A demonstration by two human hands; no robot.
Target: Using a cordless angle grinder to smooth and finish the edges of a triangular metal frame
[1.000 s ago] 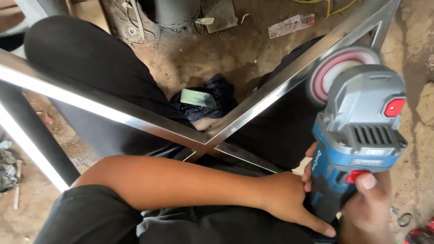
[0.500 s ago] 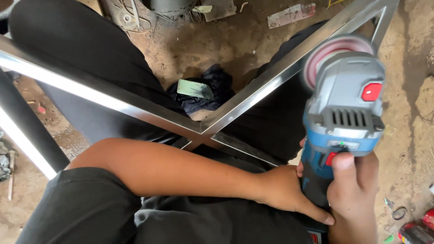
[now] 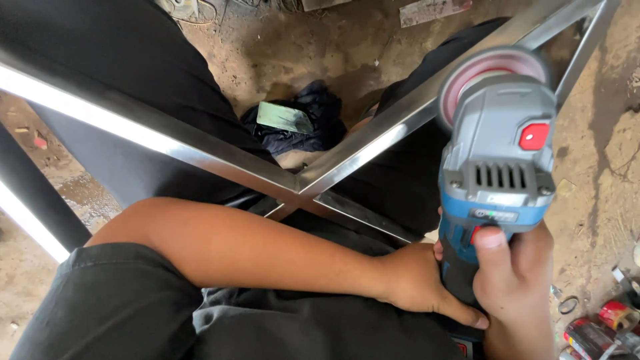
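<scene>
Right hand (image 3: pixel 517 280) closed around the body of the angle grinder (image 3: pixel 497 167), thumb up on its blue-grey housing. Left hand (image 3: pixel 420 283) crosses over from the left and wraps the lower grip of the same tool, fingers curled shut. Grinder is upright, its pink disc (image 3: pixel 483 73) at the top, close beside the polished metal frame (image 3: pixel 347 163); contact cannot be judged. Frame bars meet in an X over the person's lap. Beyond, a dark cloth (image 3: pixel 300 127) lies on the dirt floor (image 3: pixel 300 53).
</scene>
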